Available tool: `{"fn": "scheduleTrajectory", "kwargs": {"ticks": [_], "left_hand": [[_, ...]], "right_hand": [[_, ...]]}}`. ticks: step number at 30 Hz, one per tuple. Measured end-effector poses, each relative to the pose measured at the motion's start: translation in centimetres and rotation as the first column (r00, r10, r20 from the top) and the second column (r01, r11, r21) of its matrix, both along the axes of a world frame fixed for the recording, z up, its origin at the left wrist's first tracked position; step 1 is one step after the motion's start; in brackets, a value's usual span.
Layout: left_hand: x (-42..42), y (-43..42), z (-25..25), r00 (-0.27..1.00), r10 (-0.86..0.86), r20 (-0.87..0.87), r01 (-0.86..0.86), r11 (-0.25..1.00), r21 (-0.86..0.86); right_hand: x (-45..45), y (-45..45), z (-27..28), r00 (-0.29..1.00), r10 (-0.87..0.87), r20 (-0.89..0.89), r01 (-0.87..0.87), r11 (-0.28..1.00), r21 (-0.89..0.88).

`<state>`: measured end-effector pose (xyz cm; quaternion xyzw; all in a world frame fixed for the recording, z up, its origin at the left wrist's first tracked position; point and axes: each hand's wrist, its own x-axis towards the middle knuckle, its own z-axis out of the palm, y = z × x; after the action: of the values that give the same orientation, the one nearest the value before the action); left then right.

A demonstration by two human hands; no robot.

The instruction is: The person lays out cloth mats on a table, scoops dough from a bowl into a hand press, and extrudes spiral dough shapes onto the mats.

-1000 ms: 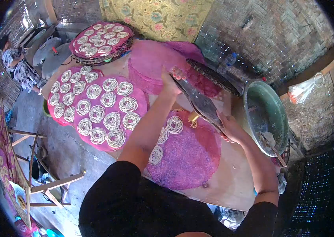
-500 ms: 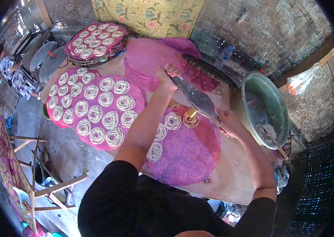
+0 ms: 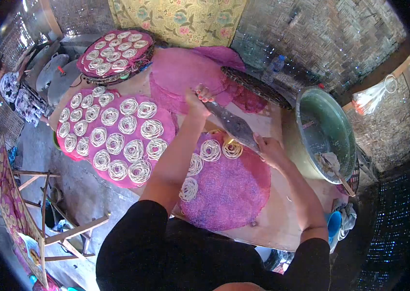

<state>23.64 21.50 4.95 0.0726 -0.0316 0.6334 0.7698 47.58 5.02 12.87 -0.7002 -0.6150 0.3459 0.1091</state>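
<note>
My left hand is wrapped round the far end of a dark wooden dough press. On the near right end of its bar, my right hand is closed as well. A short brass-coloured tube shows under the middle of the bar. Beneath it lies a round coil of pale dough strands at the top edge of a round pink-purple mesh cloth. Another dough coil sits just left of it, with two more down the cloth's left side, partly behind my left arm.
Several dough coils cover a pink cloth on the left and another on a round tray behind. A large green basin holding a wooden-handled tool stands right, by a dark woven tray. Another person is at far left.
The press has dropped slightly, and my right hand has shifted left and up. Less of the brass tube shows. A blue container has come into view at right as the camera shifted.
</note>
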Motion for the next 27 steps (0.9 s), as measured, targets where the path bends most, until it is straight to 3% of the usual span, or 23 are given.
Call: {"fn": "scheduleTrajectory", "kwargs": {"ticks": [2, 3, 4, 5, 6, 7, 8, 9, 10, 11, 12, 13, 15, 16, 17, 19, 20, 22, 23, 25, 27], "left_hand": [[-1.7, 0.1, 0.5, 1.0, -0.004, -0.023, 0.007, 0.99, 0.144], [-2.4, -0.3, 1.9, 1.0, -0.007, -0.027, 0.011, 0.989, 0.148], [-3.3, -0.5, 3.3, 1.0, -0.022, -0.015, 0.025, 0.966, 0.259], [-3.7, -1.2, 5.5, 0.999, -0.04, -0.002, 0.038, 0.93, 0.365], [-3.9, -3.5, 9.5, 0.999, -0.046, -0.005, 0.044, 0.929, 0.367], [-4.0, -7.6, 14.4, 0.97, 0.095, -0.225, -0.048, 0.978, 0.205], [-4.0, -10.9, 17.2, 0.872, 0.188, -0.452, -0.178, 0.982, 0.064], [-4.9, -13.3, 17.5, 0.487, 0.355, -0.798, -0.033, 0.92, 0.39], [-5.3, -15.9, 16.7, 0.125, 0.492, -0.862, 0.17, 0.845, 0.507], [-5.7, -18.5, 16.0, -0.197, 0.668, -0.717, 0.382, 0.726, 0.571], [-5.6, -20.9, 14.1, -0.27, 0.666, -0.695, 0.48, 0.719, 0.503], [-5.4, -23.3, 12.3, -0.334, 0.674, -0.658, 0.572, 0.7, 0.427], [-5.5, -25.6, 10.7, -0.294, 0.772, -0.563, 0.726, 0.564, 0.394], [-5.4, -27.5, 9.8, -0.285, 0.786, -0.549, 0.764, 0.532, 0.365], [-5.2, -28.8, 9.5, -0.268, 0.793, -0.546, 0.788, 0.507, 0.349], [-4.3, -31.1, 9.2, -0.243, 0.789, -0.564, 0.818, 0.479, 0.317], [-3.8, -32.0, 9.2, -0.237, 0.784, -0.574, 0.825, 0.474, 0.307], [-2.4, -32.8, 9.3, -0.229, 0.791, -0.568, 0.835, 0.459, 0.304], [-1.9, -33.3, 9.3, -0.221, 0.793, -0.568, 0.84, 0.451, 0.303], [-1.6, -33.1, 9.6, -0.165, 0.776, -0.609, 0.855, 0.42, 0.304], [-2.3, -32.1, 11.3, -0.056, 0.703, -0.709, 0.879, 0.372, 0.299]], "right_hand": [[-1.3, 0.1, 1.0, 0.999, 0.001, -0.049, -0.001, 1.0, -0.003], [-1.9, -0.1, 2.9, 0.996, -0.009, -0.094, 0.002, 0.997, -0.075], [-2.4, -0.5, 4.7, 0.99, -0.024, -0.139, 0.003, 0.989, -0.149], [-2.3, -1.1, 6.1, 0.989, -0.03, -0.143, 0.009, 0.989, -0.148], [-1.9, -1.7, 7.6, 0.959, -0.037, -0.282, -0.019, 0.981, -0.195], [-1.6, -2.3, 9.1, 0.909, -0.051, -0.414, -0.053, 0.97, -0.236], [-1.4, -3.2, 10.8, 0.907, -0.055, -0.416, -0.048, 0.971, -0.233], [-1.2, -4.3, 12.4, 0.891, 0.093, -0.445, -0.175, 0.974, -0.147], [-1.2, -5.2, 13.1, 0.855, 0.241, -0.46, -0.298, 0.953, -0.054], [-1.8, -6.3, 12.8, 0.855, 0.234, -0.464, -0.289, 0.956, -0.05], [-2.9, -7.9, 12.3, 0.897, 0.393, -0.201, -0.349, 0.91, 0.224], [-4.1, -9.4, 11.8, 0.887, 0.449, 0.106, -0.445, 0.772, 0.455], [-6.0, -12.9, 11.0, 0.873, 0.452, 0.184, -0.487, 0.79, 0.372], [-6.5, -13.9, 11.0, 0.843, 0.469, 0.265, -0.532, 0.802, 0.273], [-6.4, -14.0, 10.5, 0.85, 0.453, 0.269, -0.519, 0.806, 0.283], [-5.4, -13.8, 7.5, 0.809, 0.574, 0.124, -0.582, 0.812, 0.041], [-4.7, -13.7, 5.7, 0.811, 0.572, 0.122, -0.58, 0.814, 0.032], [-3.6, -12.5, 2.1, 0.768, 0.64, 0.022, -0.631, 0.749, 0.201], [-3.7, -12.5, 0.7, 0.77, 0.638, 0.026, -0.628, 0.75, 0.206], [-4.1, -12.5, -0.6, 0.751, 0.616, -0.238, -0.513, 0.771, 0.377], [-6.2, -12.7, 3.2, 0.707, 0.691, -0.151, -0.449, 0.604, 0.659]]}}
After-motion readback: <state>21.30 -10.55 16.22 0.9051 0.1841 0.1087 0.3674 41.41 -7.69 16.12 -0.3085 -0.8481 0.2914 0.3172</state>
